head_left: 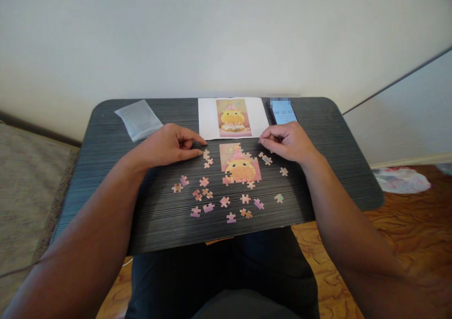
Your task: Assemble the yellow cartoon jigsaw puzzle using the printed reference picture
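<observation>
A half-built jigsaw (240, 165) of a yellow figure in a pink hat lies mid-table. Behind it sits the white reference sheet (232, 117) with the same picture. My left hand (168, 144) rests flat on the table left of the jigsaw, fingers stretched, thumb tip beside a loose piece (206, 155). My right hand (287, 141) sits right of the jigsaw with fingers curled under; a small joined pair of pieces (265, 159) lies just below its fingertips. Several loose pieces (226, 201) are scattered in front of the jigsaw.
The dark striped table (335, 168) stands against a pale wall. A clear plastic bag (138, 118) lies at its back left, a phone (283, 112) with a lit screen at the back right. A crumpled bag (400, 179) lies on the patterned floor to the right.
</observation>
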### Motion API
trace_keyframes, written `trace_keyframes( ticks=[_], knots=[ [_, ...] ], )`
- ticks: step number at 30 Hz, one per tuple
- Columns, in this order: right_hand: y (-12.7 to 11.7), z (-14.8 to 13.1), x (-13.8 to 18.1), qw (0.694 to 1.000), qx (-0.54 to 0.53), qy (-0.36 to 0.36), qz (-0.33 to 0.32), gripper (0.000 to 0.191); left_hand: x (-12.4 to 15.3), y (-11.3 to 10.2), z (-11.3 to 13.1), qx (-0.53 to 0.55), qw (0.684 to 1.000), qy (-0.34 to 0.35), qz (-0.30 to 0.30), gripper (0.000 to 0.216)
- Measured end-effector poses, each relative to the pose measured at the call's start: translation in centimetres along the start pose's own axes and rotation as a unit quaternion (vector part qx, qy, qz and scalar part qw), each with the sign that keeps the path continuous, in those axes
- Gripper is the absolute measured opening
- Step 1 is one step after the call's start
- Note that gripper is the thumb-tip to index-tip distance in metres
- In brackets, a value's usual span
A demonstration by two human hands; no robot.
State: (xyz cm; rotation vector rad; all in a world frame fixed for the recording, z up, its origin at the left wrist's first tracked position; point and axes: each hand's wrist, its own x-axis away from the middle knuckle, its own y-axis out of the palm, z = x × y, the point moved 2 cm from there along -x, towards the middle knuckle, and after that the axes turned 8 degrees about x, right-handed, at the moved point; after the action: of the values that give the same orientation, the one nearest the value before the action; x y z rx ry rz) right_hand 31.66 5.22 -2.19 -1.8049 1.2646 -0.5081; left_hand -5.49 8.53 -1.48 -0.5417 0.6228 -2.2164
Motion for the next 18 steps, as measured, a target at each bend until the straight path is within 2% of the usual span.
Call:
trace_keyframes(
  ticks=[6, 18],
  knots=[
    [-0.9, -0.6, 0.3, 0.998, 0.025, -0.034, 0.043, 0.009, -0.1, 0.1, 0.3, 0.006, 1.0, 0.001, -0.014, 0.045],
    [-1.0, -1.1, 0.4, 0.994, 0.047, -0.03, 0.094, 0.014, -0.2, 0.3, 0.7, -0.012, 1.0, 0.009, -0.026, 0.034]
  ],
)
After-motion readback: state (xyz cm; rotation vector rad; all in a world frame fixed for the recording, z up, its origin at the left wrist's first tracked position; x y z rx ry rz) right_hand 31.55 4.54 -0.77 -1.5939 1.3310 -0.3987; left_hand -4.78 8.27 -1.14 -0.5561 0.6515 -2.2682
